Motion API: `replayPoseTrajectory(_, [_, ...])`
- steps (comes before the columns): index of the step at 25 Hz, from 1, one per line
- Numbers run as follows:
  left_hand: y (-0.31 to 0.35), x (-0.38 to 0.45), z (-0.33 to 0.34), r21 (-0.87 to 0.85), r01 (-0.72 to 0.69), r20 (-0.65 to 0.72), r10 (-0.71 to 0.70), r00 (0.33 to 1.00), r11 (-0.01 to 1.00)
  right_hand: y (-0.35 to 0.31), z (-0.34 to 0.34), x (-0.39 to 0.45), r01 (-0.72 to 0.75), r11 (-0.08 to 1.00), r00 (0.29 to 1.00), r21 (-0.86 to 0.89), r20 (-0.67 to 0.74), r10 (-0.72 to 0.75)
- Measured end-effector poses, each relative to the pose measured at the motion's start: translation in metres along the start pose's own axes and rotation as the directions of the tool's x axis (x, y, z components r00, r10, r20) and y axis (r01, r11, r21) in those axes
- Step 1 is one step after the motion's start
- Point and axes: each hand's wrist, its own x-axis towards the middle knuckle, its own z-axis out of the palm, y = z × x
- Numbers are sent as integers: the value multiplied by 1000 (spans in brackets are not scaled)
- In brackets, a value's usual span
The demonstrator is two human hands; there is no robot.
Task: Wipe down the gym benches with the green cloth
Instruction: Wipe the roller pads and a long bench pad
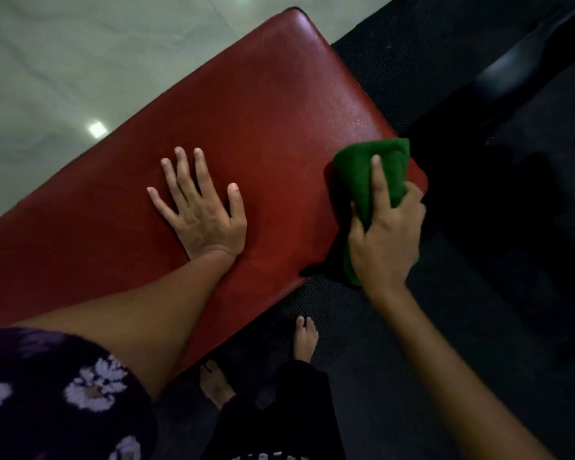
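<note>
Head view: I needed firm, overlapping strokes running the bench's length, steadying myself on the pad. My right hand [384, 240] gripped the folded green cloth [369, 180], index finger laid over it, at the near right corner of the red padded vinyl gym bench [263, 104]; cloth probably touched the pad, blur hid contact. My left hand [201, 207] lay flat, fingers spread, mid-bench, holding nothing.

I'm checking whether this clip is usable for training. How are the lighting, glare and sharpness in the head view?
Head view: dim overall, the black floor mat nearly lost in shadow; a bright lamp reflection glares on the pale floor; soft sheen along the red bench top edge; the right hand gripping the green cloth is slightly motion-blurred; the left hand is sharper; the wide lens bends the edges.
</note>
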Motion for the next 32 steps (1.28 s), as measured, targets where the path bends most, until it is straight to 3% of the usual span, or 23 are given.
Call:
replayPoseTrajectory(2, [0, 0, -1, 5, -1, 11, 1, 1000, 1000, 9, -5, 8, 99, 995, 994, -20, 41, -98])
replayPoseTrajectory(3, [2, 1, -1, 10, -1, 13, 1, 1000, 1000, 13, -10, 25, 79, 997, 997, -25, 23, -78])
replayPoseTrajectory(5, [4, 3, -1, 20, 1, 19, -2, 1000, 1000, 20, -16, 63, -94, 995, 996, -39, -5, 94])
replayPoseTrajectory(8, [1, 2, -1, 36, 3, 22, -4, 1000, 999, 4, -4, 64, -340, 940, 936, -10, -96, 338])
replayPoseTrajectory(10, [-1, 3, -2, 45, 0, 23, -1, 1000, 999, -22, 12, 16, -326, 941, 929, 94, -151, 337])
replayPoseTrajectory(13, [-1, 5, -2, 62, 1, 31, -3, 1000, 998, -44, 23, -48, -222, 959, 970, 178, -63, 236])
replayPoseTrajectory(15, [-1, 4, -1, 46, -11, 37, 9, 999, 999, -30, 16, -36, -194, 964, 976, 184, -59, 207])
replayPoseTrajectory(20, [0, 6, -1, -3, 0, 40, 0, 999, 1000, 0, 7, 19, -392, 856, 871, 337, -166, 463])
replayPoseTrajectory(21, [-2, 5, -4, -20, -93, 44, 94, 995, 995, -10, 14, 5, -396, 856, 870, 333, -161, 466])
replayPoseTrajectory(22, [-3, 2, -7, -66, -280, 53, 284, 957, 958, -22, 22, -14, -381, 853, 874, 358, -162, 458])
replayPoseTrajectory(23, [-5, 0, -9, -116, -515, 59, 523, 850, 849, -34, 30, -38, -345, 843, 880, 412, -170, 443])
replayPoseTrajectory(24, [-6, -1, -9, -142, -699, 59, 711, 700, 700, -44, 38, -61, -311, 819, 880, 483, -180, 440])
replayPoseTrajectory(25, [-7, -1, -10, -152, -785, 62, 799, 598, 600, -52, 46, -85, -288, 774, 874, 564, -176, 453])
replayPoseTrajectory(26, [-9, 0, -10, -157, -800, 69, 814, 576, 579, -59, 51, -108, -284, 711, 864, 643, -150, 481])
replayPoseTrajectory(29, [-12, -1, -6, -184, -733, 91, 754, 650, 655, -64, 53, -131, -365, 476, 776, 800, -21, 630])
replayPoseTrajectory(32, [-11, 0, -6, -192, -731, 89, 753, 652, 655, -33, 38, -75, -433, 378, 684, 819, 26, 729])
